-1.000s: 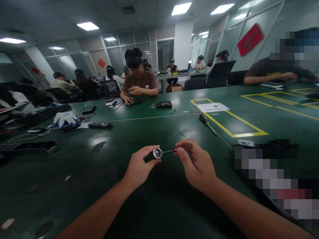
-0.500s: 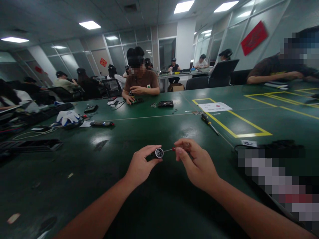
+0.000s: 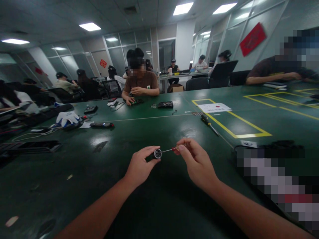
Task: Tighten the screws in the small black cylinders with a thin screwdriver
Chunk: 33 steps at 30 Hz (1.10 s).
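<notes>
My left hand (image 3: 141, 166) is closed around a small dark cylindrical part (image 3: 157, 153), its round, light-rimmed open end facing me. In my right hand (image 3: 196, 161) is a small screwdriver (image 3: 175, 148) with a reddish see-through handle, pinched between thumb and fingers. Its thin metal shaft points left, and the tip reaches the rim or inside of the cylinder's opening; exactly where it touches I cannot tell. Both hands are held above the green table (image 3: 159, 205). Most of the cylinder's body is hidden by my left fingers.
A yellow-and-black screwdriver (image 3: 209, 125) lies beyond my right hand, near a paper sheet (image 3: 215, 107) and yellow tape. White gloves (image 3: 66, 119) and a dark cylindrical tool (image 3: 102, 125) lie left. A co-worker (image 3: 141, 81) handles a dark device across the table.
My left hand and the cylinder have shifted slightly left. My right fingers have changed their hold on the screwdriver, and more of its reddish handle shows.
</notes>
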Each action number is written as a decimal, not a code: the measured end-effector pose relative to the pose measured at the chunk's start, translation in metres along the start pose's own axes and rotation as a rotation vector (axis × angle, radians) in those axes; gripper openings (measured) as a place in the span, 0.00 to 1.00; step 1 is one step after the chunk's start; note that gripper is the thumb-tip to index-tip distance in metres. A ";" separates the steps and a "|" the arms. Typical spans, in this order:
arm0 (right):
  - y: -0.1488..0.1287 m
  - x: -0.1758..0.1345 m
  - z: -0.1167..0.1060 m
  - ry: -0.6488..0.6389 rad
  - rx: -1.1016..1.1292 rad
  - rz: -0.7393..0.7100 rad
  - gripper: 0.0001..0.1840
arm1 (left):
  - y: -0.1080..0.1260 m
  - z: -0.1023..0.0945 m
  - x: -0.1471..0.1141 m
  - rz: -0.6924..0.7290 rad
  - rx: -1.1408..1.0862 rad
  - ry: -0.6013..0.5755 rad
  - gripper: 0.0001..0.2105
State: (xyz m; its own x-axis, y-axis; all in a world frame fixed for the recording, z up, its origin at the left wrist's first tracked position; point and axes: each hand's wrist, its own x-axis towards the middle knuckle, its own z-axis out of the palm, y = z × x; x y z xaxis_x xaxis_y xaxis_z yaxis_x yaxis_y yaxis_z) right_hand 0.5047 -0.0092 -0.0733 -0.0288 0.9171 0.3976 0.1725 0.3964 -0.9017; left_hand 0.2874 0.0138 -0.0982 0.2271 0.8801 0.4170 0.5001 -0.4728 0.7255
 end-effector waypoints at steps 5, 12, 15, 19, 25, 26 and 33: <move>0.004 0.003 0.003 0.016 0.033 0.044 0.14 | -0.001 -0.001 0.000 0.021 0.034 0.009 0.20; 0.017 0.018 0.004 0.141 0.421 0.352 0.15 | -0.002 0.002 -0.001 0.088 0.050 -0.045 0.19; 0.021 0.024 0.000 0.087 0.644 0.538 0.15 | 0.000 0.000 0.001 0.069 0.071 -0.018 0.18; 0.020 0.023 -0.002 0.170 0.473 0.287 0.15 | 0.004 -0.003 0.001 0.029 0.078 -0.008 0.19; 0.017 0.015 0.002 0.104 0.174 0.121 0.18 | 0.002 -0.001 0.000 0.011 0.076 0.017 0.20; 0.017 0.014 0.002 0.096 0.146 0.113 0.18 | 0.002 -0.001 0.000 0.008 0.077 0.020 0.21; 0.011 0.012 0.001 0.040 0.039 0.069 0.15 | 0.003 -0.003 0.000 -0.014 0.085 0.020 0.21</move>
State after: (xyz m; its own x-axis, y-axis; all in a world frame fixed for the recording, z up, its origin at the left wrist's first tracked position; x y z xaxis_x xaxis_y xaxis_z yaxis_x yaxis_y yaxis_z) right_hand 0.5054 0.0061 -0.0792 0.0212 0.9402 0.3400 0.1340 0.3344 -0.9329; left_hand 0.2865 0.0123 -0.0950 0.2029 0.8852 0.4186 0.5725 -0.4541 0.6827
